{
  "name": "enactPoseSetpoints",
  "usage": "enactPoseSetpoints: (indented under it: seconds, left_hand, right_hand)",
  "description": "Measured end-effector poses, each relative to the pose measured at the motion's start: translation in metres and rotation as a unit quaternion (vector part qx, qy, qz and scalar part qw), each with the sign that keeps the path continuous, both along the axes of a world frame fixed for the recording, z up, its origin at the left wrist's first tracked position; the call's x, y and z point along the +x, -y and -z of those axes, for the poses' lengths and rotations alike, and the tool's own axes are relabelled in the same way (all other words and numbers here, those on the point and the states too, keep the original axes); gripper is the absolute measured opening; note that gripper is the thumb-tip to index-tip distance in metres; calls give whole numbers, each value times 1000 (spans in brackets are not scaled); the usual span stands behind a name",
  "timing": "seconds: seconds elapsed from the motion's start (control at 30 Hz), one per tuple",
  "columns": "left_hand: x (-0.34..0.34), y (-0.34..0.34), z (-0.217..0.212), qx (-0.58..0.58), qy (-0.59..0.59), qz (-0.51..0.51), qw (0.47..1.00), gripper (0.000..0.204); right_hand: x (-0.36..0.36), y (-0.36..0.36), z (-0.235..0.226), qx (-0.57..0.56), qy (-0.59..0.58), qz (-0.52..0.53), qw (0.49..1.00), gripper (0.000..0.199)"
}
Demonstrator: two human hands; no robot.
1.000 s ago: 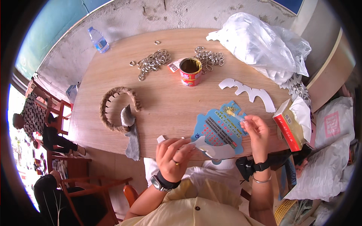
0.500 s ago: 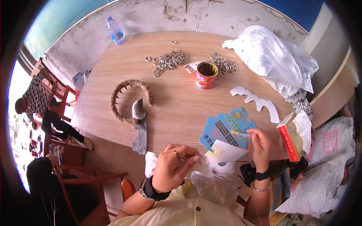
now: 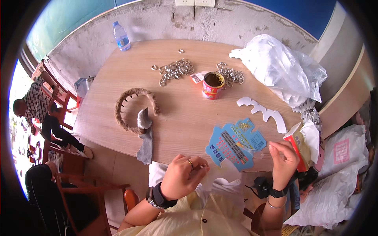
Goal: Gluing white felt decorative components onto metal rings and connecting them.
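My left hand [image 3: 185,175] pinches the edge of a white cut-out piece [image 3: 226,171], held low at the table's near edge; the piece looks blurred. My right hand [image 3: 283,157], to its right, has thumb and forefinger pinched on a thin, pale stick smeared with yellow at its tip, blurred by motion. Beneath the stick lies a blue scalloped card [image 3: 222,137] with coloured print and yellowish smears. A red open tin [image 3: 212,86] with yellow glue-like streaks on its rim stands farther off. A white notched strip [image 3: 264,112] lies to its right.
Left on the table lie a fuzzy brown headband [image 3: 120,114] and a grey fabric strip [image 3: 146,145]. Metal ring piles [image 3: 177,69], a bottle [image 3: 122,37], a white plastic bag [image 3: 279,63] and a tissue box [image 3: 301,147] surround the work area. Another person [image 3: 39,106] sits left.
My right hand has moved right and slightly down with the stick, away from the white piece. The white piece has dropped and tilted in my left hand. The view has shifted slightly.
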State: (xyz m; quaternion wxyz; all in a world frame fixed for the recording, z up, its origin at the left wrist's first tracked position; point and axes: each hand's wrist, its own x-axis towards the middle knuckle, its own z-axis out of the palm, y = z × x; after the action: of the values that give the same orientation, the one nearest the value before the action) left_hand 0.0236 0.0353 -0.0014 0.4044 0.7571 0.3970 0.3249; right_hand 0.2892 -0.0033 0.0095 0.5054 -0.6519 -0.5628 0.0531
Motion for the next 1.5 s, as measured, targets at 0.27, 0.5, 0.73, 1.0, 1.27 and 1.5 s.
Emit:
enactPoseSetpoints:
  seconds: [0.27,0.5,0.73,1.0,1.27,1.5]
  left_hand:
    - [-3,-9,26,107,-81,-18,991,3]
    - [-16,-5,21,129,-75,-21,989,5]
    - [-49,7,21,151,-109,-63,980,8]
    - [-85,20,24,128,-92,-125,980,9]
    - [-100,20,29,127,-112,-141,975,9]
    - [-96,30,20,151,-121,-141,971,10]
  right_hand:
    - [-12,-86,-76,3,-31,-159,987,13]
    - [-37,-200,-49,-156,161,-273,936,20]
    - [-162,-263,-12,-162,277,-388,864,17]
    - [-221,-336,33,-183,435,-341,813,20]
    - [-221,-347,26,-247,371,-373,814,11]
    - [-192,-339,14,-204,296,-340,869,29]
